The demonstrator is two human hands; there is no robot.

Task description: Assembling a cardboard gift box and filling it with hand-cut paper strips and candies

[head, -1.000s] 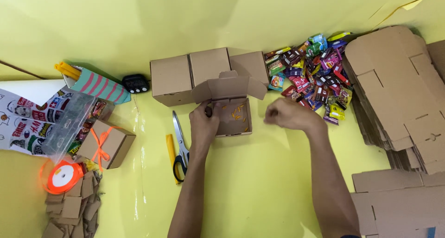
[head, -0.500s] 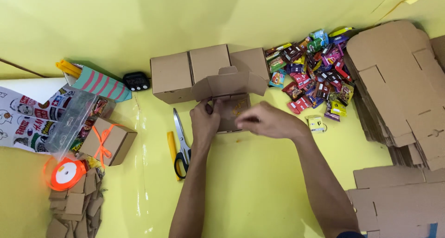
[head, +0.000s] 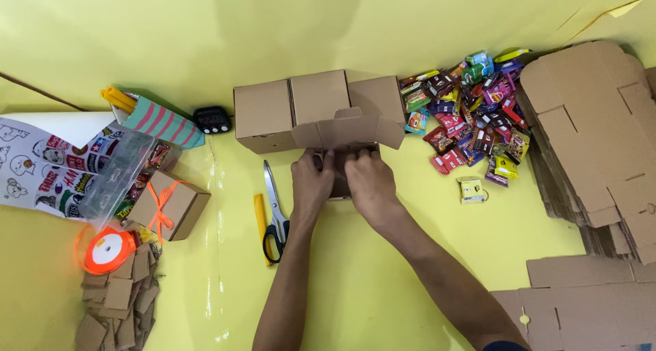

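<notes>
Left hand (head: pixel 311 185) and right hand (head: pixel 370 184) sit side by side, both clamped on the open cardboard box (head: pixel 347 134); scissors (head: pixel 275 211) lie just left on the yellow surface (head: pixel 383 283).

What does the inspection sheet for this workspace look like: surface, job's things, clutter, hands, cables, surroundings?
Surface: yellow sheet, creased.
Job's things: open cardboard box, lid flap up, both hands on it; three closed boxes behind.
Clutter: scissors, candy pile, one stray packet, ribbon-tied box, orange ribbon spool, cardboard tags, sticker sheet.
Hands: left hand and right hand side by side on the box.
Cables: nothing seen.
Surroundings: flat box blanks stacked at right.
</notes>
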